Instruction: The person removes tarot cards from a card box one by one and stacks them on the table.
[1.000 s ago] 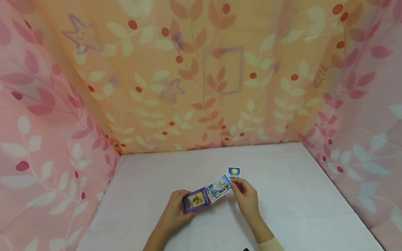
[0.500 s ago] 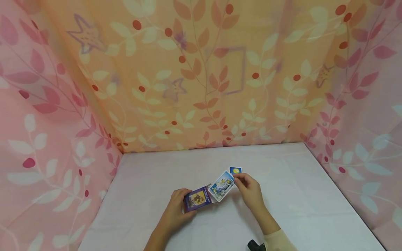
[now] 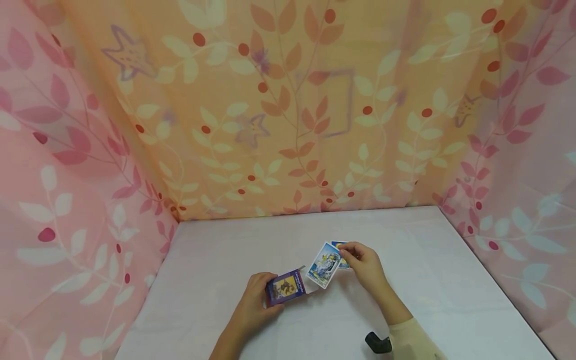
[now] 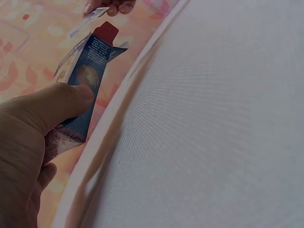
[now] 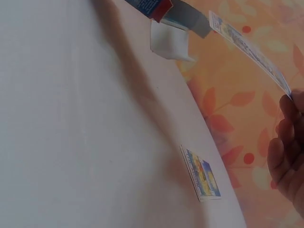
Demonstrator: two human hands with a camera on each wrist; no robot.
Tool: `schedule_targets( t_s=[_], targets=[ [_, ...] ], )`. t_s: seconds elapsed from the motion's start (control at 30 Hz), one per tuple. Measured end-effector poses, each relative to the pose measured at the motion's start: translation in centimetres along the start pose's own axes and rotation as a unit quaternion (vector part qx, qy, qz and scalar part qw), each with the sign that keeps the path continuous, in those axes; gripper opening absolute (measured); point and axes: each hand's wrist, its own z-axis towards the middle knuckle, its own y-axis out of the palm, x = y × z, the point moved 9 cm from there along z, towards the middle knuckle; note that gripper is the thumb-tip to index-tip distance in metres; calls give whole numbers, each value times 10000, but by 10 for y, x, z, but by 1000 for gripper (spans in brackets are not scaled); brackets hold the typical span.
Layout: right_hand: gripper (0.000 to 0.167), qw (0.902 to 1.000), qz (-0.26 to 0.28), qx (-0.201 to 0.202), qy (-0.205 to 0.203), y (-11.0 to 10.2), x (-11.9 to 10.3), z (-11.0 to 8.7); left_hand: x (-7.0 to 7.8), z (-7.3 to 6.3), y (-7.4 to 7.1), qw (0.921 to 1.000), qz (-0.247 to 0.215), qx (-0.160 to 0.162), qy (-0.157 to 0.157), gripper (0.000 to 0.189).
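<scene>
My left hand point(image 3: 258, 297) grips a small purple card box point(image 3: 285, 287) near its lower end, the thumb pressed along the blue side of the box in the left wrist view. The box's flaps point(image 4: 108, 33) stand open at the end facing my right hand. Between thumb and fingers my right hand point(image 3: 366, 262) pinches an illustrated card point(image 3: 324, 265) by its upper right corner, apart from the box. Behind that card, a small stack of cards point(image 5: 202, 175) with a sun picture lies on the white table, partly covered by the held card and hand in the head view.
A black object point(image 3: 378, 343) sits by the right sleeve near the front of the white table point(image 3: 225, 250). Patterned cloth walls point(image 3: 225, 150) rise at the back and both sides.
My right hand has drawn the card fully out of the box, moving right and slightly back toward the stack. The left hand keeps the box in nearly the same place.
</scene>
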Motion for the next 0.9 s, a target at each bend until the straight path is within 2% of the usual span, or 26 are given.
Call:
schedule_targets(
  t_s=[0.17, 0.4, 0.63, 0.77, 0.9],
  targets=[
    [13, 9999, -117, -51, 72, -3, 3, 6, 2, -1, 0, 10000, 37, -31, 45, 83],
    [18, 9998, -23, -113, 153, 0, 16, 15, 1, 0, -1, 9999, -49, -40, -83, 81],
    [18, 9989, 95, -92, 451, -1, 33, 20, 1, 1, 1, 10000, -38, -40, -57, 81],
    [20, 9985, 187, -153, 484, -1, 30, 20, 0, 1, 0, 10000, -13, -26, -53, 79],
    [19, 9989, 9, -145, 451, -4, 30, 26, 0, 0, -1, 10000, 8, -41, -52, 79]
  ],
)
